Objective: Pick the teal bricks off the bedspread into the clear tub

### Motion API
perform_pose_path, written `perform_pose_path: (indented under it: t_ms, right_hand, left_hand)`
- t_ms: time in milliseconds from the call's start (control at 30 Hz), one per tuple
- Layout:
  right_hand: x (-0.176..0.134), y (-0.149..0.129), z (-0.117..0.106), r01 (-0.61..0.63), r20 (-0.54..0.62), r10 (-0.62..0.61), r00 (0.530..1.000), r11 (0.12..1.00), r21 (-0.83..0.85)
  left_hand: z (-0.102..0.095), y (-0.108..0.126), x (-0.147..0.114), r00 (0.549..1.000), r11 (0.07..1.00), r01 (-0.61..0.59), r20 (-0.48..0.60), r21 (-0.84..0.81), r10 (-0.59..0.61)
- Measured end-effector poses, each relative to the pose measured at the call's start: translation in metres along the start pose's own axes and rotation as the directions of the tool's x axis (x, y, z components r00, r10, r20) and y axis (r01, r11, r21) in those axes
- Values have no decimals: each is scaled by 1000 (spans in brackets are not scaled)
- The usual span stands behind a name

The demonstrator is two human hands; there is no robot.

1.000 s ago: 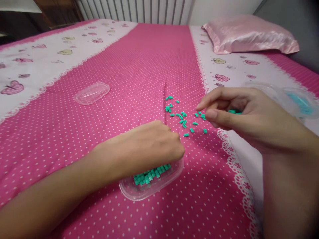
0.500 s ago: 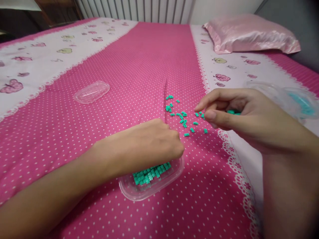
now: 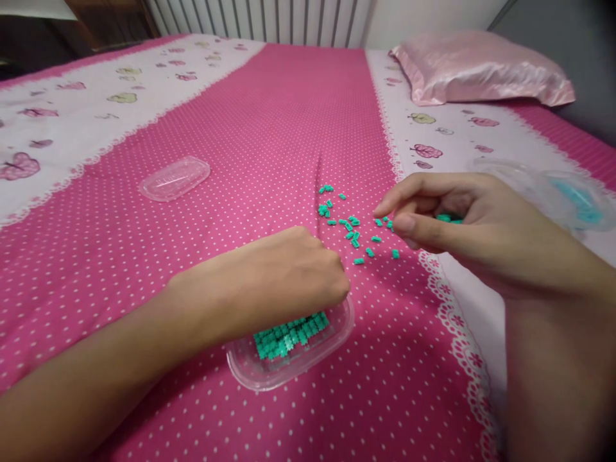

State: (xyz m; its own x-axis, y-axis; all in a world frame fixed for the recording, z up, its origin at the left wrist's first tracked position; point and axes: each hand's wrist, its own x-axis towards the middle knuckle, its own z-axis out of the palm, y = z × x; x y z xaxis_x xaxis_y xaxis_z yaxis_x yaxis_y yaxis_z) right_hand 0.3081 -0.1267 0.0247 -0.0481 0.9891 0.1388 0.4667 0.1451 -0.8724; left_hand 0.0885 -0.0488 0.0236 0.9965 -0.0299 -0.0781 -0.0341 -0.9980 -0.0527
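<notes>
My left hand [image 3: 289, 273] is closed, knuckles up, over the far side of a clear plastic container [image 3: 269, 380]; its fingertips are hidden beneath it. In the container, small green interlocking plastic pieces [image 3: 289, 337] sit in tight rows. My right hand [image 3: 462, 237] is curled with thumb and index fingertip slightly apart, just right of the loose pieces. A few green pieces [image 3: 448, 218] show in the hollow of this hand, behind the thumb. Several loose green pieces [image 3: 355, 239] lie scattered on the bedspread between the hands.
A clear lid [image 3: 176, 178] lies on the pink dotted bedspread [image 3: 269, 141] at left. Beyond my right wrist are clear containers, one with light blue pieces [image 3: 577, 199]. A pink satin pillow [image 3: 481, 67] rests at the far right, near a slatted panel [image 3: 269, 22].
My left hand has shifted very slightly left and up over the container. My right hand keeps its curled pose, and the loose pieces lie as before.
</notes>
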Motion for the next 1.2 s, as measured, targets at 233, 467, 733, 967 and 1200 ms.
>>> perform_pose_path:
  t_ms: [233,467,733,967,1200]
  right_hand:
    - [-1,-1,-1,-6,11,6,1000,1000,1]
    - [1,2,5,-14,25,11,1000,992,128]
    - [9,-8,62,-122,-164,213,963,890,440]
    - [8,-13,69,-115,-152,195,969,900,420]
    - [10,-13,72,-101,-60,135,989,912,398]
  left_hand:
    - [0,0,2,1000,1000,10,-10,2,-10]
    - [-17,-13,-10,998,998,2,-55,-61,-6]
    - [-22,2,5,820,961,202,-504,-189,-271]
    - [-17,4,9,817,946,324,-501,-14,-287]
    - [-21,-4,7,841,938,345,-431,-41,-328]
